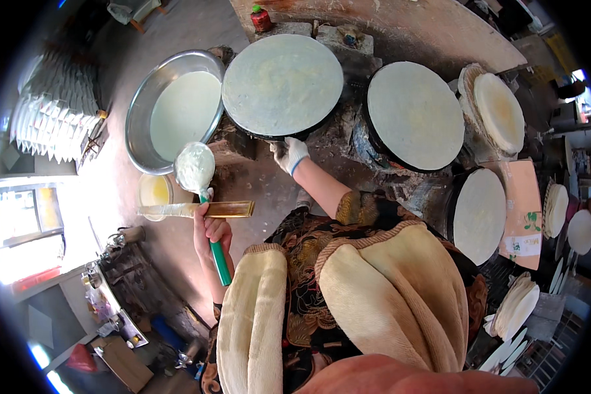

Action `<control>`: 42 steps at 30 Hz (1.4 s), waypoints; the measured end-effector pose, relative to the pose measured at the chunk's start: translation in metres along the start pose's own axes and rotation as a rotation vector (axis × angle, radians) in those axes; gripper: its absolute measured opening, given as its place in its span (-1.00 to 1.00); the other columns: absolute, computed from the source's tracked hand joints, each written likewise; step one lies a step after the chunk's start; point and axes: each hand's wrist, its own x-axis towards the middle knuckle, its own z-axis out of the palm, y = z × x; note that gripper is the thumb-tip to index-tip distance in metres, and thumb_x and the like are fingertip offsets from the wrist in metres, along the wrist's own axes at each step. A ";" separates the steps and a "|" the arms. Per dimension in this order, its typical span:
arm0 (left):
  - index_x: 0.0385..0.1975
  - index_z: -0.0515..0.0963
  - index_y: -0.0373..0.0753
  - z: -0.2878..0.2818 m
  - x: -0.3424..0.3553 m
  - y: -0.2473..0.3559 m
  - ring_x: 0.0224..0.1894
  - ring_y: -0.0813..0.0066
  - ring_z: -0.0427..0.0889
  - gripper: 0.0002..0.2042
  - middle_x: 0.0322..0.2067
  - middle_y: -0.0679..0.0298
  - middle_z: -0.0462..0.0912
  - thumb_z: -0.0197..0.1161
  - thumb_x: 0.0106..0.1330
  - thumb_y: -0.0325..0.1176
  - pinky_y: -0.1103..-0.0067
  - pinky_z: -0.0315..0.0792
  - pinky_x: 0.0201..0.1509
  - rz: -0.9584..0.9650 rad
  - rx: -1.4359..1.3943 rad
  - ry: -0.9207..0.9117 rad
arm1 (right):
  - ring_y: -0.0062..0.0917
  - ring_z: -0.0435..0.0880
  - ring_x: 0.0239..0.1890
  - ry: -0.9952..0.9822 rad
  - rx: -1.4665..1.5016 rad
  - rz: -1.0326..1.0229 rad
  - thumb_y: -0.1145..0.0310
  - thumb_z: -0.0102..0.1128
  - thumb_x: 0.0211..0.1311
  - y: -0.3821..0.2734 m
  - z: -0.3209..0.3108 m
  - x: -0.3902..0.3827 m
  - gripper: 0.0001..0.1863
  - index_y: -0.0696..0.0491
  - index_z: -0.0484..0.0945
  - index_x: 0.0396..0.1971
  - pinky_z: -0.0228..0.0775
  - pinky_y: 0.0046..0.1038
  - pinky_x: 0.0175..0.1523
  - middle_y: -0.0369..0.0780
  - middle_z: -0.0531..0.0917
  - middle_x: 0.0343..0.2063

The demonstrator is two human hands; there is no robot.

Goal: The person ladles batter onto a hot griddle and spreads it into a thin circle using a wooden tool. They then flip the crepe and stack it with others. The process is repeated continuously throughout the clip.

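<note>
My left hand (215, 228) is closed round the green handle of a ladle (196, 167) and a long flat spreader (226, 209). White batter coats the ladle's bowl, which hangs by the near edge of a big metal basin (135, 125) of white batter (185, 105). On my right hand (290, 156) is a white glove with a blue cuff. Its fingers are closed at the near rim of a round griddle (284, 82), partly hidden under the edge. A pale, thin layer covers that griddle's top.
More round griddles with pale tops stand to the right, one far (415, 115) and one nearer (479, 217). Stacked round flatbreads (499, 111) lie beyond them. Under the spreader is a tub of yellow liquid (154, 192). A red bottle (261, 18) with a green cap stands behind the griddle.
</note>
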 end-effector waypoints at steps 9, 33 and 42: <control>-0.63 0.25 -0.17 0.016 0.026 0.004 -0.87 0.74 0.17 -0.73 -0.84 0.51 0.15 -0.04 0.38 -0.39 0.75 0.18 -0.88 0.006 0.102 -0.019 | -0.55 0.47 -0.59 0.040 0.159 -0.603 0.38 0.03 0.14 -0.107 0.020 -0.046 -0.94 -0.03 0.43 -0.51 0.31 -0.52 -0.56 -0.30 0.54 -0.54; -0.28 0.38 -0.30 0.119 0.092 -0.226 -0.81 0.80 0.19 -0.89 -0.72 0.48 0.23 0.07 0.33 -0.41 0.82 0.20 -0.78 -1.079 0.965 -0.402 | -0.30 0.48 0.10 1.763 0.470 -0.286 0.21 -0.12 0.21 0.250 -0.540 -0.354 -0.60 0.06 0.56 -0.06 0.38 -0.35 0.06 -0.14 0.57 -0.02; -0.16 0.36 -0.39 0.051 0.037 -0.259 -0.84 0.78 0.22 -0.82 -0.81 0.48 0.20 0.04 0.34 -0.42 0.84 0.19 -0.84 -1.389 0.976 -0.341 | -0.52 0.59 -0.54 1.113 0.494 -0.709 0.29 0.11 0.12 0.273 -0.497 -0.266 -0.80 0.03 0.65 -0.34 0.39 -0.47 -0.44 -0.25 0.65 -0.55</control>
